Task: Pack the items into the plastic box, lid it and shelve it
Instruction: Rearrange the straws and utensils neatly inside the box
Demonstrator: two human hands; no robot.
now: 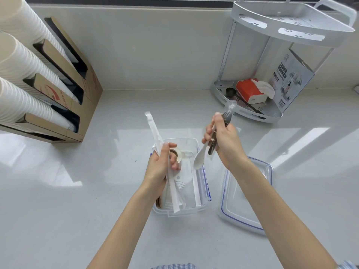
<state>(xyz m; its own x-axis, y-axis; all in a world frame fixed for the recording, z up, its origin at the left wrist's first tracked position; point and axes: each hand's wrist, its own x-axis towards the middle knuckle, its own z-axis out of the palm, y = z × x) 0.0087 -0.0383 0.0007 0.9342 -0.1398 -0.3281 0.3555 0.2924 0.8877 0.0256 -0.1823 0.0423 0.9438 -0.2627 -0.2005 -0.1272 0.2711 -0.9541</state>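
A clear plastic box (202, 207) with blue clips stands on the counter in front of me, holding white wrapped items and a roll of tape (177, 153). Its clear lid (244, 202) with a blue seal lies flat just to its right. My left hand (158, 167) is above the box's left side and grips long white wrapped packets (154, 129) that slant up to the left. Over the box's far right corner, my right hand (223, 140) holds a white plastic spoon (200, 159), bowl down, together with a wrapped fork (227, 115) whose tines point up.
A cardboard dispenser (85, 88) with stacks of white paper cups (21, 61) stands at the left. At the back right is a white two-tier corner shelf (275, 115) with a red tissue pack (248, 90), a dark spoon and a printed carton on its lower tier.
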